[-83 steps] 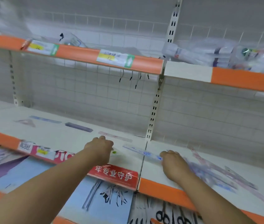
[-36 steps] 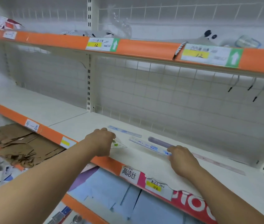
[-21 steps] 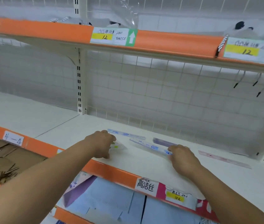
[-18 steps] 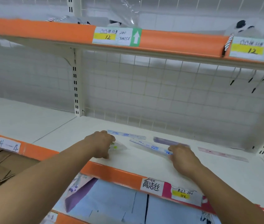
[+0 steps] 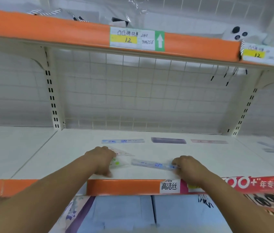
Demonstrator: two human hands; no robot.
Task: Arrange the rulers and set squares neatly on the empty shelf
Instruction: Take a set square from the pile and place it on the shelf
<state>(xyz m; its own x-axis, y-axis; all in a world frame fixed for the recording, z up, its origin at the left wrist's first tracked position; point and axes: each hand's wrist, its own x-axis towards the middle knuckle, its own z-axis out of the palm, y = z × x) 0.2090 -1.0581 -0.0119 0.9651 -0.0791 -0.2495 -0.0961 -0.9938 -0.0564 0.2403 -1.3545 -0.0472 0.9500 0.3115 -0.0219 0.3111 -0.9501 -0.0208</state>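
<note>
Three lie in a row along the back of the white shelf (image 5: 65, 157), below the wire grid (image 5: 141, 98): blue ruler (image 5: 122, 141), purple ruler (image 5: 168, 140), pink ruler (image 5: 209, 141). Near the orange front edge (image 5: 124, 186), the left hand (image 5: 102, 159) curls on a set square (image 5: 122, 153). The right hand (image 5: 187, 167) pinches the end of a clear ruler (image 5: 151, 163) lying flat. Open shelf surface spreads leftward.

Bright, even light; soft blur
</note>
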